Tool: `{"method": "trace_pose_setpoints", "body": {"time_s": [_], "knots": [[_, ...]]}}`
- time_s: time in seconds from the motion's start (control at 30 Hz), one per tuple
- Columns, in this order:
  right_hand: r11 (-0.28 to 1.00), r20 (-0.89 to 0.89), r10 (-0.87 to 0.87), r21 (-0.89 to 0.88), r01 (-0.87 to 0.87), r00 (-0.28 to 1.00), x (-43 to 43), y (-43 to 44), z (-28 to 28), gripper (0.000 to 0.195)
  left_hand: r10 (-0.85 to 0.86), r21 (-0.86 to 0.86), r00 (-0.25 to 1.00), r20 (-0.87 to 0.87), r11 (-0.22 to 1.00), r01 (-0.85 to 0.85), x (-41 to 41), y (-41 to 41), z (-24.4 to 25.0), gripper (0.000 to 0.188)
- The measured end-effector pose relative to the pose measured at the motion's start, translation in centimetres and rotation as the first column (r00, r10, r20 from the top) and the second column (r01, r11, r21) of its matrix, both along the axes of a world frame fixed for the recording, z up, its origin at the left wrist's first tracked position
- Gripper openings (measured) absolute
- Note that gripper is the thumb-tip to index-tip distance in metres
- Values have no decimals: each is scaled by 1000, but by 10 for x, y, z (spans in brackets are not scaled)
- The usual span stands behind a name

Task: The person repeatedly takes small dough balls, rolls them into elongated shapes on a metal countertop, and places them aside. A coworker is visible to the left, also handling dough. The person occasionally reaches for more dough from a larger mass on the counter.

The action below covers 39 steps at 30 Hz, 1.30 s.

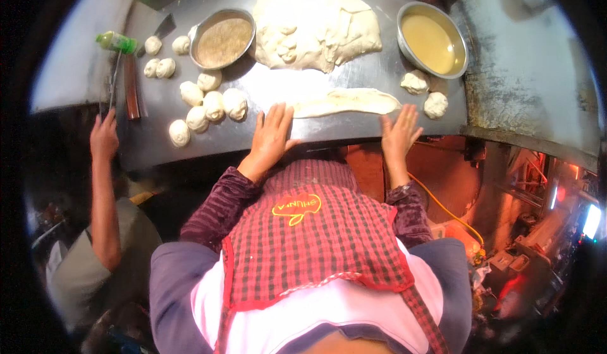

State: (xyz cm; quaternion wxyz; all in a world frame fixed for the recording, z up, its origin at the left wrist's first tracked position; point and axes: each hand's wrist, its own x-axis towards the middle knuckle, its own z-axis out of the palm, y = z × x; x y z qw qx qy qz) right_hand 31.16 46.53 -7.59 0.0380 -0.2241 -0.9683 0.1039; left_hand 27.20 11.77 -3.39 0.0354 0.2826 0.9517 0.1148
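A flattened strip of dough (344, 103) lies lengthwise across the metal worktop in front of me. My left hand (272, 131) rests at the strip's left end, fingers extended and thumb out to the side. At the other end, my right hand (400, 133) has its fingers spread, with the tips beside or touching the dough; which of the two I cannot tell. Neither hand grasps anything. Beyond the strip sits a large mass of soft dough (317, 27). Several rolled dough balls (213, 105) are grouped left of my left hand, and a dough lump (435, 105) lies right of my right hand.
A metal bowl of brownish grainy contents (223, 40) stands back left; a bowl of yellowish liquid (431, 41) stands back right. At left, another person's hand (104, 133) holds a thin metal tool near a green-capped bottle (116, 42). A scraper (165, 26) lies behind the balls.
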Motion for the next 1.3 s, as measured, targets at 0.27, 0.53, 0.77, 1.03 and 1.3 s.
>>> {"method": "trace_pose_setpoints", "body": {"time_s": [0.27,0.53,0.77,1.03,1.3], "knots": [[869,-370,362,-198,-454,855,-36,-100,22,48,64,132,997,53,989,-71,-3,6,-3,96],[739,-418,369,-410,-535,830,-63,-115,26,20,42,-17,999,-16,999,-43,-3,5,-1,101],[884,-348,368,-156,-440,862,-38,-179,24,37,109,43,987,117,993,-114,0,13,-7,95],[-60,-444,220,-895,-442,869,-33,-229,26,68,305,479,918,254,784,-394,-19,-27,-1,68],[334,-427,370,-768,-547,825,-72,-215,31,59,404,567,914,40,744,-353,-50,-13,36,27]]}}
